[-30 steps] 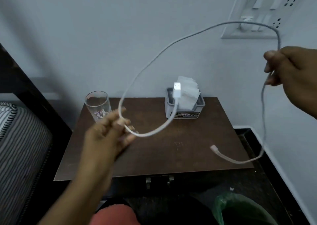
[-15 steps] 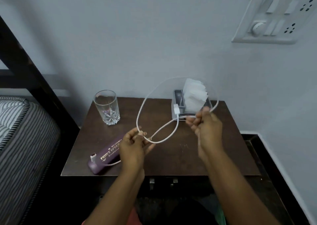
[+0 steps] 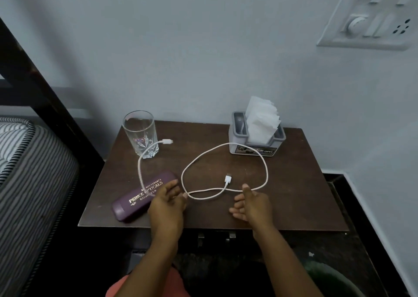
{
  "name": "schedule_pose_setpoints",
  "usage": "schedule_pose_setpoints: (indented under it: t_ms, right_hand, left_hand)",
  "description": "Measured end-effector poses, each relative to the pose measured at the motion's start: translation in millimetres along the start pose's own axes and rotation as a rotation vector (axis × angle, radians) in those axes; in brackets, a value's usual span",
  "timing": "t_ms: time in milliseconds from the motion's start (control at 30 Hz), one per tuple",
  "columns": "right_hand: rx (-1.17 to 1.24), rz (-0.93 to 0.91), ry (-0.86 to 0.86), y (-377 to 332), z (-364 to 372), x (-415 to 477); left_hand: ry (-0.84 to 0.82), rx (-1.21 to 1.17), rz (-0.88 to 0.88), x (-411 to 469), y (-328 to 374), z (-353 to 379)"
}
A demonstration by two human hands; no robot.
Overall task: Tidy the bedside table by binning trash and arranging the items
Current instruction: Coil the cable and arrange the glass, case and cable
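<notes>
We are resting our left hand (image 3: 166, 202) and right hand (image 3: 251, 202) loosely spread against the white cable (image 3: 228, 180), which is lying looped on the desk (image 3: 294, 194), and we are advising small, even coils.

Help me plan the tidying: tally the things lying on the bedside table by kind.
Drinking glass: 1
Charging cable: 1
Spectacle case: 1
Tissue holder: 1
Total: 4
</notes>
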State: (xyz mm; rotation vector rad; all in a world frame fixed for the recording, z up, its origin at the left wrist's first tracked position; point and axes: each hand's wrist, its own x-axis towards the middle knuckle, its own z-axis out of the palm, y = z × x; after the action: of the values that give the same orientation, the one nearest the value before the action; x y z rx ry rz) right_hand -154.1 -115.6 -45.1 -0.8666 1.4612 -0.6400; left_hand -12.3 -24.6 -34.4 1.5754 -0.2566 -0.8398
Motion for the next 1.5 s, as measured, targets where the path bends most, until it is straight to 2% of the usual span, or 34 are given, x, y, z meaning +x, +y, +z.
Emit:
schedule_pose_setpoints:
  t_ms: [100, 167, 233, 300, 367, 433, 533, 600, 833, 933, 1033, 1133, 1233, 1333, 1500]
  right_hand:
    - [-0.193, 0.0, -0.028, -6, -9, -6]
    - [-0.309, -0.048, -0.004, -9, -10, -17]
    - [-0.36, -0.126, 0.007, -7, 1, -32]
    - [-0.259, -0.129, -0.123, -1, 23, -51]
    - [-0.198, -0.088, -0.313, 8, 51, -67]
    - [-0.221, -0.086, -0.398, 19, 77, -74]
    - [-0.249, -0.093, -0.401, 32, 105, -75]
    - [-0.222, -0.082, -0.405, 36, 121, -75]
    - [-0.074, 0.039, -0.392, 48, 156, -79]
    - [-0.039, 0.097, -0.438, 44, 148, -90]
    - [-0.052, 0.122, -0.564, 38, 128, -101]
    - [-0.025, 0.133, -0.64, 29, 102, -110]
    - [0.021, 0.095, -0.634, 9, 61, -113]
    - [0.116, 0.009, -0.554, -11, 7, -105]
    - [0.275, -0.165, -0.331, -40, -92, -67]
  left_hand:
    - [-0.064, 0.043, -0.009, -17, 8, -28]
    - [-0.014, 0.092, 0.045, -27, 14, -54]
    - [0.154, 0.394, 0.234, -31, 20, -83]
    - [0.288, 0.785, 0.354, -24, 24, -105]
    - [0.215, 1.007, 0.388, -8, 18, -117]
    - [0.077, 1.101, 0.414, 9, 13, -119]
    - [-0.081, 1.011, 0.437, 21, 9, -119]
    - [-0.052, 0.973, 0.446, 21, 8, -118]
    - [0.064, 1.076, 0.413, -1, 17, -119]
    - [0.081, 1.093, 0.364, -21, 26, -131]
    - [0.092, 1.074, 0.314, -46, 32, -138]
    - [0.086, 1.083, 0.452, -63, 38, -132]
    - [0.042, 1.116, 0.673, -70, 51, -106]
    - [-0.103, 1.09, 0.818, -67, 54, -66]
    - [-0.517, 0.98, 0.838, -67, 42, 29]
